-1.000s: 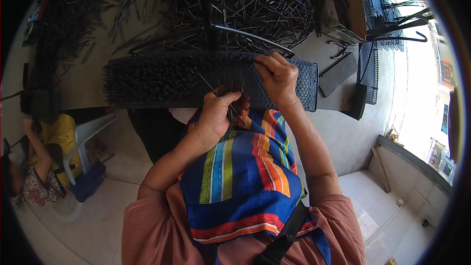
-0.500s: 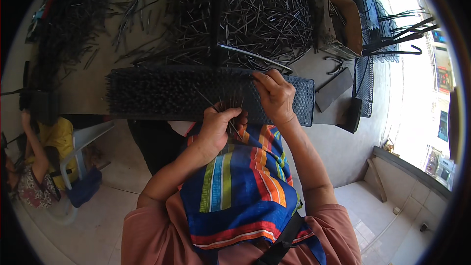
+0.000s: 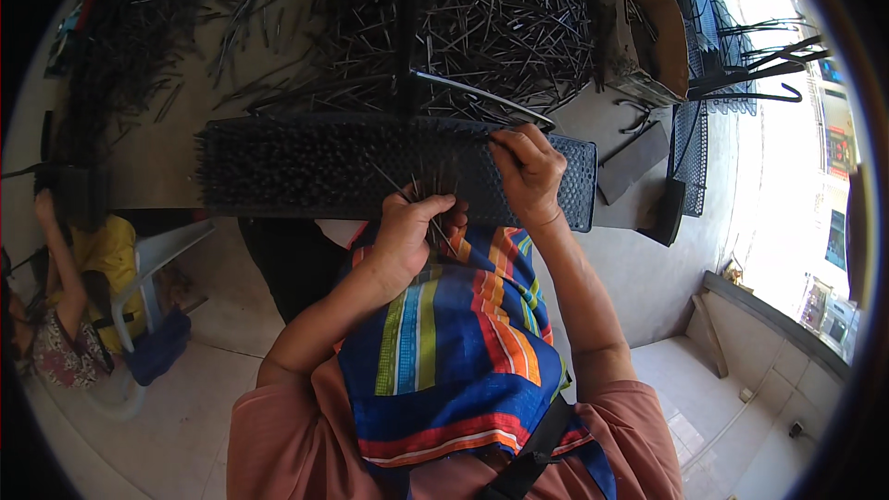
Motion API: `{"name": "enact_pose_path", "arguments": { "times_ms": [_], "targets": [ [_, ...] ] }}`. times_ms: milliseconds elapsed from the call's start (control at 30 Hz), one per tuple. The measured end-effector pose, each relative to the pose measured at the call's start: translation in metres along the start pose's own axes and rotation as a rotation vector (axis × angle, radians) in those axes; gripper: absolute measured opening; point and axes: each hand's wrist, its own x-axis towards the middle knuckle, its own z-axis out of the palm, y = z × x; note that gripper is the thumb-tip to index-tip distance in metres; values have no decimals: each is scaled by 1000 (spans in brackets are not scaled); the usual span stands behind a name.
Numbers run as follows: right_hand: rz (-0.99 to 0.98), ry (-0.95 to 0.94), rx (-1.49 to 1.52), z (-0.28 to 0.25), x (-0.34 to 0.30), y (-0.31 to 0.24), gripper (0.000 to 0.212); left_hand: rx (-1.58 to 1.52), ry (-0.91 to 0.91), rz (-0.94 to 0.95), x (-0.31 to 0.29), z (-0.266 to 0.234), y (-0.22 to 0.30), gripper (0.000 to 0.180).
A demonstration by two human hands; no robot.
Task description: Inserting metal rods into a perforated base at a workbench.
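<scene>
A long black rack with a grid of small holes [image 3: 576, 183] lies across in front of me. Dark thin strips [image 3: 296, 167] stand upright, packed close, over its left and middle part; at its right end bare holes show. My left hand [image 3: 400, 239] is closed round a small bunch of loose thin strips [image 3: 428, 183] at the rack's near edge, the strips fanning out past thumb and fingers. My right hand [image 3: 532, 176] hovers over the right part, thumb and fingers pinched near the far edge. Whatever lies in that pinch is too small to make out.
Behind the rack a big heap of dark strips [image 3: 500, 28] covers the table, with a dark upright post [image 3: 406, 37] before it. A worn open box [image 3: 625, 46], a flat dark block [image 3: 634, 162] and hooked black racks [image 3: 704, 28] are at right. Another person's arm [image 3: 65, 259] shows at far left.
My right hand has shifted slightly to the right and toward the far edge, still pinched. The left hand keeps its bunch of strips in nearly the same place.
</scene>
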Motion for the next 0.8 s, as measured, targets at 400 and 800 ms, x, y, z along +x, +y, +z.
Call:
{"name": "enact_pose_path", "arguments": {
  "times_ms": [400,800],
  "targets": [
    [-74,-101,-16,-8,11,-2,20,4,-11,-10,2,-1,0,12],
    [-63,-7,-144,8,-2,-3,13,8,-45,-44,4,-4,1,13]
  ]
}}
